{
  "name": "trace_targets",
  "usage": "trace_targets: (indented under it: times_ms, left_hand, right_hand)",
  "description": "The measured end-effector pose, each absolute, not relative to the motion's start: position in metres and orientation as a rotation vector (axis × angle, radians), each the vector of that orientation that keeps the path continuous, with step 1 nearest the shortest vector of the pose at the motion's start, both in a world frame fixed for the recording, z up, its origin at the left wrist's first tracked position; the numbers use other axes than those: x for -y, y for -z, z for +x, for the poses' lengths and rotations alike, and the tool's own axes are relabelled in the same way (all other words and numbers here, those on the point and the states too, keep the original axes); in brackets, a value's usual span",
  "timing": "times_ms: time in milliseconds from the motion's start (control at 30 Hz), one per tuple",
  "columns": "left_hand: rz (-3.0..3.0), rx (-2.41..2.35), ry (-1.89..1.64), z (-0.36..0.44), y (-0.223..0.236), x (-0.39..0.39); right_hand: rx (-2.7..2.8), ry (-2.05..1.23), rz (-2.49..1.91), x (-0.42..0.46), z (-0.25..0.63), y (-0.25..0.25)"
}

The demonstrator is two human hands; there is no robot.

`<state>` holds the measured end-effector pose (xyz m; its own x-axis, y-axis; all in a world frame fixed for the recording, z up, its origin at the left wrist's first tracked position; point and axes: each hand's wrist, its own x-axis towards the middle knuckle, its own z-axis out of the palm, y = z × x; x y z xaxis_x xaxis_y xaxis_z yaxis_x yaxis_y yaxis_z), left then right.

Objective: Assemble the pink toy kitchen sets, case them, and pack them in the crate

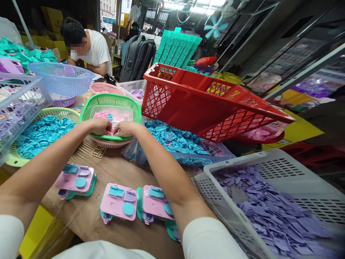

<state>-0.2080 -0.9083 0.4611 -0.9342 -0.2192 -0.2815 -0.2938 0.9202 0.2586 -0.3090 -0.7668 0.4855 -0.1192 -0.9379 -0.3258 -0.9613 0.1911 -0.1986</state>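
Observation:
Both of my hands are inside the green basket (pixel 85 108), close together at its near rim. My left hand (pixel 102 126) has its fingers curled down by some pink plastic pieces (pixel 110 131). Facing it, my right hand (pixel 124 128) is bent inward with its fingertips drawn together near the same pieces. Exactly what the fingers grip is hidden. Behind them in the basket sits a clear tub (pixel 126 114) with small pink parts (pixel 101 115) and a blue round piece. Nearer to me lie several pink-and-teal toy assemblies (pixel 118 201), below my forearms.
Blue parts fill a yellow-green basket (pixel 68 111) on the left and a crate under a tilted red crate (pixel 183 108). Purple pieces fill a pale crate (pixel 293 169) at right. A tan plastic frame (pixel 98 151) lies on the table (pixel 88 219). Another person (pixel 94 50) leans over behind.

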Motion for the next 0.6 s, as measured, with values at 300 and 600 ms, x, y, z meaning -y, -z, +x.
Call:
trace_targets:
  times_ms: [300, 600]
  left_hand:
    - [-0.74, -2.681, -1.552, -0.19, -0.465, 0.912]
    - [-0.462, -2.112, -2.333, -0.18, -0.472, 0.903]
  right_hand:
    - [-1.73, 0.889, -1.432, 0.775, -0.332, -0.465]
    - [-1.518, 1.192, -1.262, 0.771, -0.318, -0.467]
